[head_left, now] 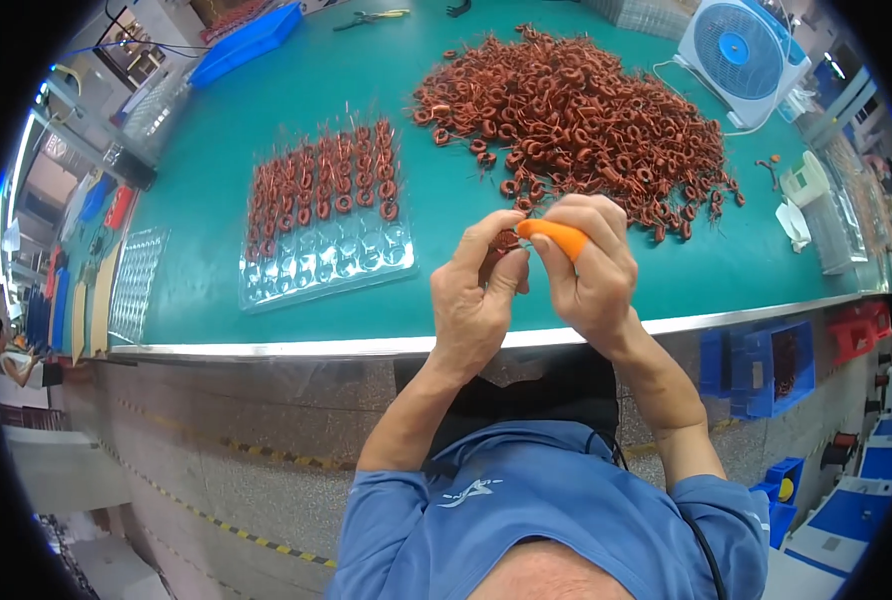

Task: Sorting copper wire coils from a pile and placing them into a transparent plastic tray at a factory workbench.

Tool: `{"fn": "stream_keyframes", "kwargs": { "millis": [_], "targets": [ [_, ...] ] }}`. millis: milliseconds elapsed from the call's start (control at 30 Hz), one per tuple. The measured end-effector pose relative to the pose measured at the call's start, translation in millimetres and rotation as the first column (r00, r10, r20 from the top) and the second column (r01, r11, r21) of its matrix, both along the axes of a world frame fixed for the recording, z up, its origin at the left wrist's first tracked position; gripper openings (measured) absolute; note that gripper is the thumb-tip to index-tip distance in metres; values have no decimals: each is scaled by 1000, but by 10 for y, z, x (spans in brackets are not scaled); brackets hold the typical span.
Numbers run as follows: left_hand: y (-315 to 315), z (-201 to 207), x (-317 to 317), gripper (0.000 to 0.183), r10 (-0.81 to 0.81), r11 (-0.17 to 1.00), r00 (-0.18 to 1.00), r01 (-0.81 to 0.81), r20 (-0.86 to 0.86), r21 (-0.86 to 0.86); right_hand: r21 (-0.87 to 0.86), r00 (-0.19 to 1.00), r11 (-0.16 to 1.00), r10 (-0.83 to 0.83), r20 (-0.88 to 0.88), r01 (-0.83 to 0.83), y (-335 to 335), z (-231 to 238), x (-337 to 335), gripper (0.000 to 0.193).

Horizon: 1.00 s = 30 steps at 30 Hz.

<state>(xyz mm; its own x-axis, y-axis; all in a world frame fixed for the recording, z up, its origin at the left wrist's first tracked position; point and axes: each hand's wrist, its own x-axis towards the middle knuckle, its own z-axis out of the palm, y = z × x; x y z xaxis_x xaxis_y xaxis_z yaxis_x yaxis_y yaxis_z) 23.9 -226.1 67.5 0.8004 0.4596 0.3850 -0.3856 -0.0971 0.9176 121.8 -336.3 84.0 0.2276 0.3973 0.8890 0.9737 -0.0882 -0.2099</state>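
Observation:
Between the thumb and fingers of my left hand is a small ring coil wound with copper-red wire, partly covered by the fingertips. Close beside it, my right hand is closed in a pinch, an orange finger cot on its index finger. Whatever sits in that pinch is too small to make out. Both hands are above the front part of the green table. Just beyond them spreads a large heap of similar ring coils with wire ends sticking out.
Left of my hands, a clear plastic tray holds rows of coils in its far cups. A blue and white fan stands at the back right. Pliers and a blue bin lie at the far side. Blue crates are below the right edge.

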Motion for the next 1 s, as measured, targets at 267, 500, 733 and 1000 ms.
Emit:
{"fn": "stream_keyframes", "kwargs": {
  "millis": [267,500,733,1000],
  "targets": [
    [74,15,-15,25,-225,973,973,222,-43,-65,-38,977,998,-48,-209,41,-79,-21,-100,12],
    [143,-78,34,21,-64,998,997,63,52,18,-48,909,999,-4,-417,-18,14,30,-104,9],
    [161,-62,-18,20,-268,934,960,281,87,-221,163,546,965,251,-800,-205,14,-133,-98,17],
    [259,-66,-18,16,-179,966,984,171,-23,-192,227,576,964,267,-773,-141,-32,-236,-106,36]
  ]
}}
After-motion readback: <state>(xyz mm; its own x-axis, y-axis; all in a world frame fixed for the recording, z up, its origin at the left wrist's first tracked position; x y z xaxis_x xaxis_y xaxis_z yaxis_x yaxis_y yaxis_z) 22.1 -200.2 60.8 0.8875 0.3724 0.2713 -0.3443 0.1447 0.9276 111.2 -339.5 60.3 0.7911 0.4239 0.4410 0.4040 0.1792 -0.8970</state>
